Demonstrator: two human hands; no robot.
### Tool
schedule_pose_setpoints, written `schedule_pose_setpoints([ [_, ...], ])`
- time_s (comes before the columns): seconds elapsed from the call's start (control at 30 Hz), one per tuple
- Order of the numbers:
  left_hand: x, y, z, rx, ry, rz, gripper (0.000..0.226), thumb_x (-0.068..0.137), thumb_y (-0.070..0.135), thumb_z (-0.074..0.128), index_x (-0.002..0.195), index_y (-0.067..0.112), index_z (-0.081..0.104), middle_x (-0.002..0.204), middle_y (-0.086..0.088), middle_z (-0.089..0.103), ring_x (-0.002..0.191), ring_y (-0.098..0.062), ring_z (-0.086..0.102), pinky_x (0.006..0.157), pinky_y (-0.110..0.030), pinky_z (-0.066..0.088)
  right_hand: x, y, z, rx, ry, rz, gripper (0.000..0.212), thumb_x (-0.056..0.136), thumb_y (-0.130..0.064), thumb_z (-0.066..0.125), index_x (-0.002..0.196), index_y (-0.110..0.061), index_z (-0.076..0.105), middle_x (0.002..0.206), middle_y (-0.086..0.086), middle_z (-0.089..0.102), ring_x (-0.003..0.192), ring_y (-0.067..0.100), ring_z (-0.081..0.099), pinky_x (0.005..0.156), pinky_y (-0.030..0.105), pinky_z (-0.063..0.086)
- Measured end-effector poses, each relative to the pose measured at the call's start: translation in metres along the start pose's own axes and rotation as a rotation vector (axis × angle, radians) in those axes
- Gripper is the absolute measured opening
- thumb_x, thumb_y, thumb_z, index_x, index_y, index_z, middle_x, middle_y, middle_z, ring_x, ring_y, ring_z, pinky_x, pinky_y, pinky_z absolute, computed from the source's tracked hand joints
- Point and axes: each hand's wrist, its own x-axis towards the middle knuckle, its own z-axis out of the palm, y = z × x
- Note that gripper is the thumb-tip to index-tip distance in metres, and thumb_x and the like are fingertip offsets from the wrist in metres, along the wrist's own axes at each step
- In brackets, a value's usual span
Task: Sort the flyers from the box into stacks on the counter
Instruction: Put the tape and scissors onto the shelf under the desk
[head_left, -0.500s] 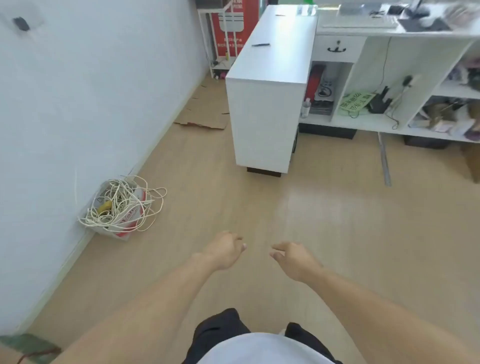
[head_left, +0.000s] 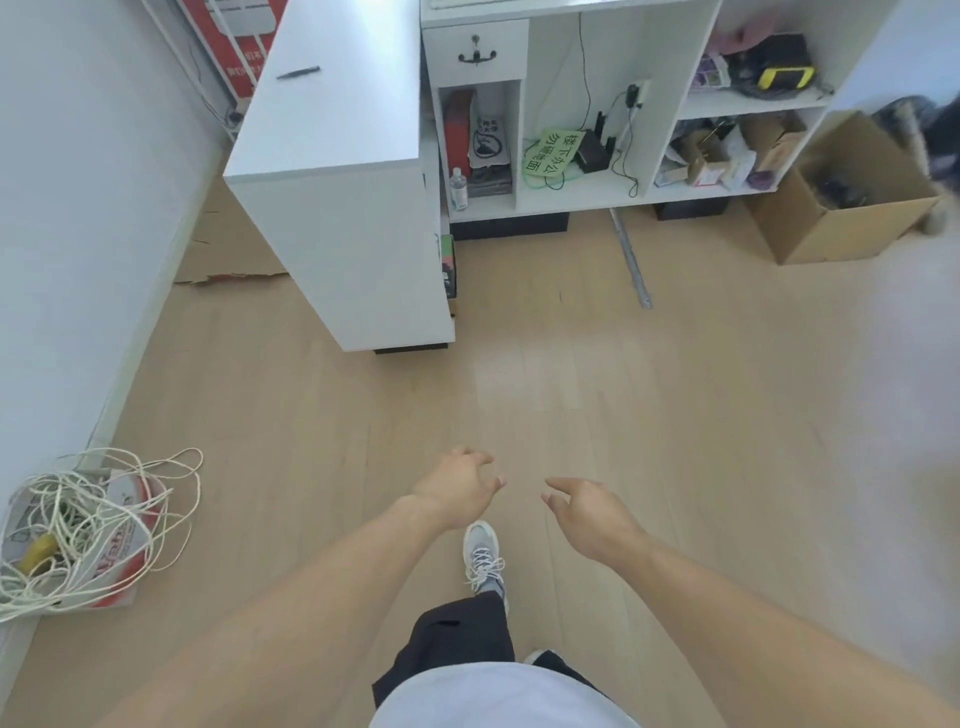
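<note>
While the bare left hand (head_left: 460, 486) and right hand (head_left: 587, 512) hang loosely curled and empty, the tangled cream cord (head_left: 98, 514) on the pale wood floor (head_left: 675, 415) could trip a careless step.

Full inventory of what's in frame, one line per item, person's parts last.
counter: 1, white, upper centre-left, standing on the floor
pen: 1, dark, lying on the counter top
shelf unit: 1, white, behind and right of the counter, open compartments holding clutter
drawer: 1, white with a dark handle, top left of the shelf unit
green sign: 1, green with dark characters, middle compartment
bottle: 1, clear, bottom left compartment
cardboard box: 1, brown, open, on the floor at right; contents unclear, no flyers visible
flat cardboard: 1, brown, on the floor left of the counter
rope tangle: 1, cream, on a red-and-white box by the left wall
shoe: 1, grey-white, stepping forward
left hand: empty, fingers loosely curled
right hand: empty, fingers loosely curled
</note>
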Motion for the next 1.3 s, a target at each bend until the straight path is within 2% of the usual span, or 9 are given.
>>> schedule_pose_setpoints([
  [0.23,0.119,0.039,-0.067,0.042,-0.049,0.155,0.049,0.104,0.043,0.043,0.147,0.02,0.046,0.156,-0.008,0.037,0.143,-0.027,0.037,0.114,-0.034,0.032,0.085,-0.003,-0.076,0.063,0.049,0.079,0.045,0.109,-0.034,0.039,0.15,-0.019,0.05,0.157,0.001,0.046,0.147,0.02,0.039,0.116,0.026,0.028],
  [0.37,0.186,0.071,-0.115,0.1,-0.059,0.234,0.045,0.107,0.039,0.037,0.146,0.02,0.048,0.154,-0.007,0.04,0.139,-0.028,0.04,0.113,-0.035,0.034,0.131,-0.005,-0.125,0.11,0.096,0.114,0.046,0.11,-0.034,0.037,0.152,-0.018,0.048,0.158,0.002,0.044,0.148,0.02,0.036,0.115,0.024,0.026],
  [0.53,0.273,0.124,-0.149,0.17,-0.098,0.307,0.043,0.108,0.034,0.034,0.141,0.017,0.055,0.148,-0.01,0.047,0.136,-0.03,0.042,0.112,-0.037,0.035,0.2,0.007,-0.187,0.181,0.119,0.141,0.043,0.11,-0.031,0.037,0.15,-0.02,0.051,0.158,0.001,0.045,0.147,0.02,0.038,0.105,0.016,0.026],
  [0.67,0.343,0.19,-0.169,0.191,-0.083,0.338,0.041,0.108,0.033,0.036,0.14,0.016,0.055,0.146,-0.01,0.048,0.137,-0.032,0.042,0.113,-0.039,0.035,0.258,0.028,-0.257,0.194,0.173,0.133,0.04,0.109,-0.028,0.039,0.143,-0.024,0.059,0.152,0.002,0.052,0.143,0.021,0.043,0.107,0.024,0.033],
  [0.83,0.424,0.291,-0.199,0.179,-0.012,0.338,0.044,0.107,0.037,0.036,0.145,0.018,0.05,0.151,-0.009,0.042,0.139,-0.031,0.039,0.115,-0.039,0.033,0.323,0.076,-0.366,0.196,0.205,0.107,0.04,0.108,-0.025,0.038,0.142,-0.021,0.06,0.152,0.006,0.052,0.144,0.021,0.043,0.109,0.023,0.032],
  [1.0,0.489,0.396,-0.235,0.169,0.015,0.357,0.045,0.107,0.037,0.037,0.146,0.019,0.048,0.153,-0.009,0.039,0.141,-0.031,0.035,0.115,-0.045,0.034,0.378,0.109,-0.486,0.193,0.247,0.116,0.042,0.106,-0.025,0.039,0.143,-0.025,0.059,0.153,0.004,0.052,0.138,0.024,0.049,0.104,0.026,0.039],
  [1.17,0.56,0.466,-0.267,0.152,0.02,0.353,0.043,0.105,0.035,0.041,0.145,0.02,0.049,0.153,-0.01,0.039,0.142,-0.032,0.034,0.116,-0.047,0.031,0.435,0.122,-0.567,0.165,0.232,0.094,0.041,0.106,-0.024,0.042,0.144,-0.022,0.058,0.156,0.007,0.047,0.143,0.024,0.044,0.106,0.022,0.034],
  [1.3,0.63,0.503,-0.293,0.147,0.037,0.341,0.044,0.105,0.036,0.041,0.146,0.023,0.047,0.154,-0.009,0.036,0.144,-0.031,0.03,0.115,-0.054,0.031,0.501,0.131,-0.621,0.138,0.218,0.064,0.042,0.105,-0.027,0.045,0.146,-0.022,0.056,0.156,0.011,0.046,0.149,0.022,0.035,0.115,0.024,0.026],
])
